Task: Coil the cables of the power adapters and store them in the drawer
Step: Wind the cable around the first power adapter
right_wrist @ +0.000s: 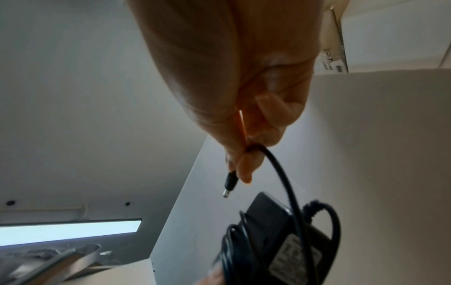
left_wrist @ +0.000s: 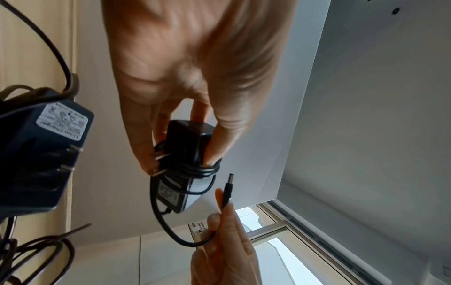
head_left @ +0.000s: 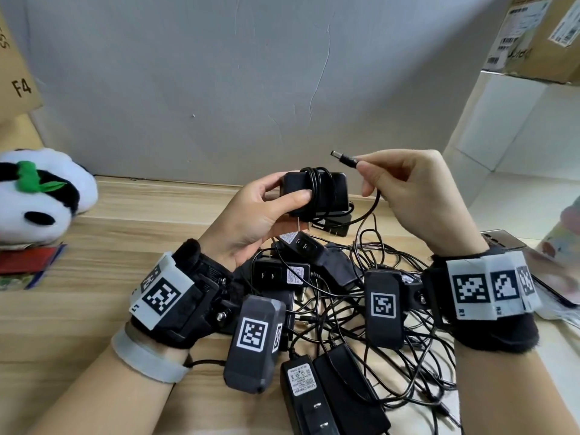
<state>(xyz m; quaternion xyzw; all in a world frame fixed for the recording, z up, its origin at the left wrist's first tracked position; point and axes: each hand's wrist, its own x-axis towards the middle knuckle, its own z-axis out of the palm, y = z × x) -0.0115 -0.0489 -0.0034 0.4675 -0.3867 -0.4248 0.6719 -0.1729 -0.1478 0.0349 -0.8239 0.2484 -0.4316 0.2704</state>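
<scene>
The power adapter (head_left: 315,193), light and rigid, was gripped by the left hand (head_left: 251,215); its springy cable's barrel plug (head_left: 343,158) was pinched by the right hand (head_left: 417,196).

To your left a panda plush (head_left: 40,196) sits on the wooden desk (head_left: 103,277) — cardboard box (head_left: 14,73) behind it, another cardboard carton (head_left: 539,36) upper right atop a white cabinet (head_left: 518,136).

We hold both hands raised: left hand (head_left: 251,215) gripping the adapter (head_left: 326,191), right hand (head_left: 414,196) pinching its plug (head_left: 343,159).
</scene>
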